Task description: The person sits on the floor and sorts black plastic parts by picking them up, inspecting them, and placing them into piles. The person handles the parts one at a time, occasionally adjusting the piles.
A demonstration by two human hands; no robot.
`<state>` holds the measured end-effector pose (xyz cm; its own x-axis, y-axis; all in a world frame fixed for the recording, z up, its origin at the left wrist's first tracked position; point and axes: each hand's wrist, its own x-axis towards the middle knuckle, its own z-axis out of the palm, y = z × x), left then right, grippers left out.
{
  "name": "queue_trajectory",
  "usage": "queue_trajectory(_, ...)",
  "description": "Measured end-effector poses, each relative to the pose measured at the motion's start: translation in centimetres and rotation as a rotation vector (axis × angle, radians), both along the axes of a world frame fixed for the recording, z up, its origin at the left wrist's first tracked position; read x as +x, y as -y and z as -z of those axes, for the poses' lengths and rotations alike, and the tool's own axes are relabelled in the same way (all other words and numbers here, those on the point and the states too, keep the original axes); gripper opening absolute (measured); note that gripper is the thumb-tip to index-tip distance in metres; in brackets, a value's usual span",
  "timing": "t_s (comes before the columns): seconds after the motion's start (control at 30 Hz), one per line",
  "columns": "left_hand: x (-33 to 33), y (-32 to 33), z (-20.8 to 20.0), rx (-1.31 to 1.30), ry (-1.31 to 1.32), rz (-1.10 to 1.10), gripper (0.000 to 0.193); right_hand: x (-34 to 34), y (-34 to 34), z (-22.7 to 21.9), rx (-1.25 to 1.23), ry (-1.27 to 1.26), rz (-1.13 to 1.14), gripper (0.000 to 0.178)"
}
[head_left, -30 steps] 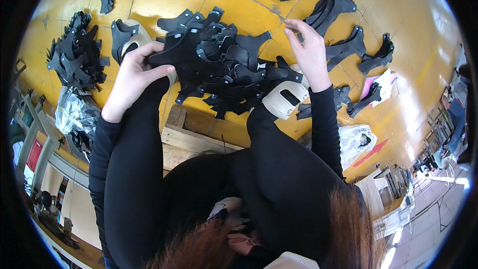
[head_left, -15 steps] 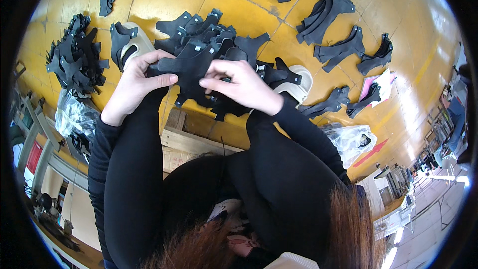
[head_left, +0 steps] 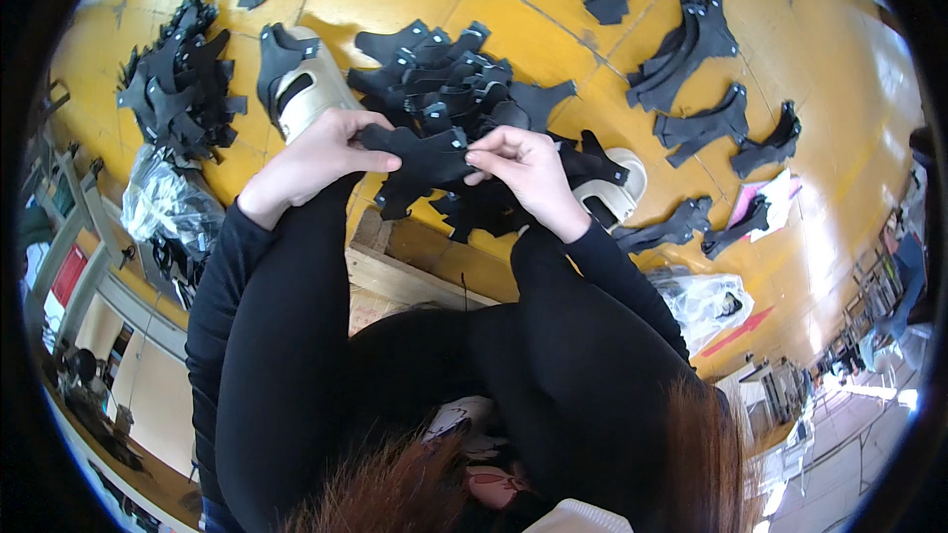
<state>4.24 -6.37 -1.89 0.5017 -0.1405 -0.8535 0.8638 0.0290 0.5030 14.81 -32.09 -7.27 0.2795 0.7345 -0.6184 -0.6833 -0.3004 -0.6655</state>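
Observation:
Between my hands is a black cut fabric piece (head_left: 420,156) with curved edges and a small white sticker near its right end. My left hand (head_left: 321,160) grips its left end, thumb on top and fingers beneath. At the right edge, close to the sticker, my right hand (head_left: 525,176) pinches with thumb and forefinger. A heap of similar black pieces (head_left: 434,74), many with white stickers, lies on the floor just beyond and partly under the held one. Cream clogs (head_left: 326,94) are on my feet, and a few black pieces rest over the left one.
Another dense pile of black pieces (head_left: 178,89) stands at the left, above a clear plastic bag (head_left: 168,202). Small stacks (head_left: 691,44) are spread at the right on the yellow floor (head_left: 533,10). Pink and white papers (head_left: 780,199), a second plastic bag (head_left: 701,301) and a wooden frame (head_left: 425,276) are nearby.
My right hand has shifted from the middle of the piece to its edge by the sticker. The piece now lies lower and more level between my hands. The whole view has swung slightly.

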Motion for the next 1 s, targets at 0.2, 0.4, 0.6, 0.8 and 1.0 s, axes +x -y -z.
queue_trajectory(0.2, -1.3, -0.5, 0.7, -0.348, -0.171, -0.448, 0.025, 0.3, -0.1, 0.1, 0.047, -0.027, 0.049, 0.009)
queue_trajectory(0.4, -0.8, -0.5, 0.5, -0.316, -0.145, -0.492, 0.017, 0.9, -0.4, -0.4, 0.041, -0.014, 0.018, 0.010)
queue_trajectory(0.6, -0.9, -0.8, 0.8, -0.280, -0.178, -0.494, 0.012, 0.9, -0.4, -0.4, 0.036, -0.060, -0.003, 0.017)
queue_trajectory(0.8, -1.1, -0.7, 1.1, -0.271, -0.200, -0.505, 0.011, 0.9, -0.3, -0.2, 0.026, -0.069, -0.027, 0.023)
queue_trajectory(1.0, -0.7, -0.6, 1.3, -0.219, -0.229, -0.479, 0.007, 0.8, -0.3, -0.2, 0.021, -0.077, -0.001, 0.019)
